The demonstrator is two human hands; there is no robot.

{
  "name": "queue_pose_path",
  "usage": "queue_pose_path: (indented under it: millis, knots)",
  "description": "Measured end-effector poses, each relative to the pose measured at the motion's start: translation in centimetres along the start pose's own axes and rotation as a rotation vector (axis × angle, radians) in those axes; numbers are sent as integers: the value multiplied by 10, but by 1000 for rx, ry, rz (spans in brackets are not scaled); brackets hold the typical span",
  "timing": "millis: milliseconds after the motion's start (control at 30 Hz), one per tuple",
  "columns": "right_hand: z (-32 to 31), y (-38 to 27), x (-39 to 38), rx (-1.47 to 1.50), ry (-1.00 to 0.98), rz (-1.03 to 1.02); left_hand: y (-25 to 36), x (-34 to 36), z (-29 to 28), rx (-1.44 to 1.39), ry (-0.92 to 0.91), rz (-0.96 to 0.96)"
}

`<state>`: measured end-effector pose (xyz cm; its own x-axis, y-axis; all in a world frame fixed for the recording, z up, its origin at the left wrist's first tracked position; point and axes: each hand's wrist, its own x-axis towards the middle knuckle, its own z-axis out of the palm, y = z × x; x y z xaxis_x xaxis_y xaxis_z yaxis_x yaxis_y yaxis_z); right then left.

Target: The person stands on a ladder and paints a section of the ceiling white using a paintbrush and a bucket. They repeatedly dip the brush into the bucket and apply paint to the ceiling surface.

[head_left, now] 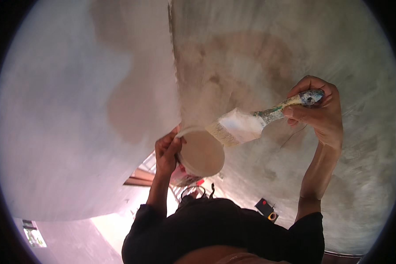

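Note:
A wide paintbrush [240, 127] with pale bristles and a paint-spattered handle is pinched in my right hand [317, 110], its bristles slanting down to the left. The bristle tips are at the right rim of a round bucket [202, 152]; whether they touch it I cannot tell. Pale, creamy liquid seems to fill the bucket nearly to its rim. My left hand [168, 152] is closed on the bucket's left rim, thumb on top. The bucket's lower side is partly hidden behind my chest.
A smooth pale wall [61, 110] with a darker damp-looking patch meets a mottled grey-brown wall [259, 57] at a rough corner line. Far below are a dark box-like item [264, 207] with a yellow roll [272, 216] beside it. A small window [34, 233] shows at lower left.

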<state>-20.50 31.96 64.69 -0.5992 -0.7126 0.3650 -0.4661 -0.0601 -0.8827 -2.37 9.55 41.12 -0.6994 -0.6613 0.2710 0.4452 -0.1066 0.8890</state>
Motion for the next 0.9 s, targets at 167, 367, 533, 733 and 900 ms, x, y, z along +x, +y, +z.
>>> queue_pose_path:
  millis: [167, 367, 533, 733, 900]
  knots:
    - [29, 32, -22, 1, 12, 120, 4, 3, -5, -83, -81, -58]
    - [66, 74, -41, -143, -185, 71, 15, 7, -6, -79, -135, -51]
    - [89, 123, -48, -281, -314, 55, 19, 8, 6, -62, -140, -63]
    - [126, 153, -48, -344, -425, 17, 23, 11, 3, -88, -87, -39]
    - [133, 155, -42, -359, -551, -42, 26, 12, 4, -49, -111, -48]
